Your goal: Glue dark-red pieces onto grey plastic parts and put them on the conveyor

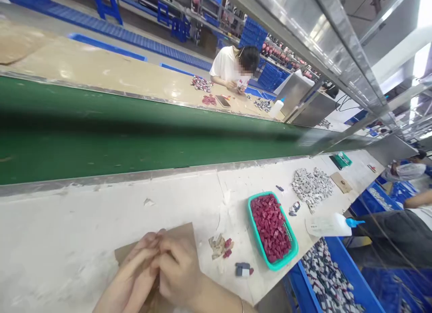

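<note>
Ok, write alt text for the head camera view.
A left hand and right hand meet over brown cardboard on a white table. To the right are a teal basket of red pieces and a white bottle; beyond a green strip, another person works.

Left hand [139,264] and right hand [178,269]: bare. Forearms [216,291]: bare. Thin band [242,306] worn behind right hand.

The wearer's 2 hands [178,263] — 1 basket [279,264] of red pieces [270,225] — 2 blue-tipped bottles [327,225].
</note>
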### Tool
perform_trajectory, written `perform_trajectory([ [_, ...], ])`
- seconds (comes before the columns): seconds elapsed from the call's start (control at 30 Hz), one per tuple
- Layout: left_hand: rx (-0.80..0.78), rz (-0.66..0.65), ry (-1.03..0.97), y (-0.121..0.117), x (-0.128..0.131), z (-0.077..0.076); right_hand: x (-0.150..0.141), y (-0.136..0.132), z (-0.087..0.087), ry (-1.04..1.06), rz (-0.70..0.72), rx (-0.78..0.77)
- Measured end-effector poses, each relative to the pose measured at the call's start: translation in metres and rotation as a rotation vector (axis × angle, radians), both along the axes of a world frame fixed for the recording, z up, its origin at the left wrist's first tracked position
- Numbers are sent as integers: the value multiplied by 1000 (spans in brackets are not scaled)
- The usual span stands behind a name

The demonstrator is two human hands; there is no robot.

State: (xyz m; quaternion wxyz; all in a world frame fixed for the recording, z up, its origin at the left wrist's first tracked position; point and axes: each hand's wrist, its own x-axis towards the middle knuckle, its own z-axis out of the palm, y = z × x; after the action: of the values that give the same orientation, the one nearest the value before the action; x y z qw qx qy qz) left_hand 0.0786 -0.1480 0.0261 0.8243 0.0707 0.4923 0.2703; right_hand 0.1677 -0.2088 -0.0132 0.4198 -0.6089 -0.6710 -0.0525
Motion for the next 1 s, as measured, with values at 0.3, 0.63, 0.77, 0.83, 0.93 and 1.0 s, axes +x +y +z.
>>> perform_trajectory([
  [0.3, 19, 126, -158, -14, -14, 60, -22, -7, 23, -133, -39, 213],
  [0.63, -191, 56, -263, -28, -27, 68, -40, -28, 24, -107, -98, 214],
  [0.77, -222, 64, -291, -26, -34, 70, -49, -27, 26, -135, -117, 209],
  [0.83, -223, 67, -299, -23, -38, 72, -53, -25, 26, -154, -118, 203],
  [0.93, -227, 61, -307, -22, -42, 73, -56, -24, 28, -170, -123, 194],
  [1.0, -224, 55, -320, -22, -43, 73, -56, -25, 31, -178, -126, 190],
])
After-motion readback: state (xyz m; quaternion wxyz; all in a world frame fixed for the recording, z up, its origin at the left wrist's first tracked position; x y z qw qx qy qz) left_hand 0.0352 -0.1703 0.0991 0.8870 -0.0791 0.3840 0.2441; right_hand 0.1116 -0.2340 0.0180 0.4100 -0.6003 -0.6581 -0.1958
